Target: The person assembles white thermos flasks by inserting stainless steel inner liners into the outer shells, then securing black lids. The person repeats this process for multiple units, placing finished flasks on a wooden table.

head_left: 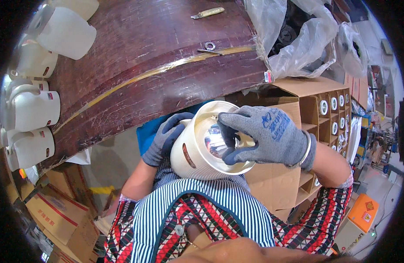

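Note:
A cream-white jug (184,151) with a small brown label lies tilted against my striped apron, its wide mouth facing up and to the right. My left hand (169,138), in a grey glove, is closed around the jug's left side, near its handle. My right hand (263,133), also gloved, reaches over the mouth with its fingers curled inside the rim. Index finger and thumb are bent at opposite sides of the opening, around a shiny, mirror-like inner part (216,141). What exactly these fingers grip is hidden.
A worn dark-red table (153,65) spans the front, with a knife (208,12) and a metal ring (210,45) on it. Several white jugs (35,109) stand at left. A divided carton (318,109) and plastic bags (313,41) are at right. Cartons (57,215) stand lower left.

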A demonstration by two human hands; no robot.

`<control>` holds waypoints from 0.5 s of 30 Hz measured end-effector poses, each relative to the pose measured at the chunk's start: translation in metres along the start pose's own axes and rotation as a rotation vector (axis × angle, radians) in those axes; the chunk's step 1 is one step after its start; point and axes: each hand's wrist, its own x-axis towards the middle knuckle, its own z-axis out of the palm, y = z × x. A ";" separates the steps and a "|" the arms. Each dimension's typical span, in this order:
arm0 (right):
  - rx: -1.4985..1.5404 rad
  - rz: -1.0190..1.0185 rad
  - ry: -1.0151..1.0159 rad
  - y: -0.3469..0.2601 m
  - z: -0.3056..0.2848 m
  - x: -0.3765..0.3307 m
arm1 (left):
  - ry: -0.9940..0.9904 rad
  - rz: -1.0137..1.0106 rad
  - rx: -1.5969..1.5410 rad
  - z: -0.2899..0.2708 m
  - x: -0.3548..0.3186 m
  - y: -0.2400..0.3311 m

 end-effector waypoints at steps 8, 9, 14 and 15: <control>0.055 -0.193 -0.096 0.014 0.001 0.007 | -0.026 -0.019 -0.061 -0.008 0.002 -0.011; 0.041 -0.200 -0.135 0.010 -0.004 0.010 | -0.023 -0.023 -0.051 -0.006 0.001 -0.009; 0.028 -0.149 -0.237 0.008 -0.005 0.013 | 0.011 -0.065 -0.119 -0.005 -0.002 -0.011; 0.044 -0.106 -0.247 0.004 -0.005 0.013 | 0.000 -0.066 -0.138 -0.007 -0.001 -0.015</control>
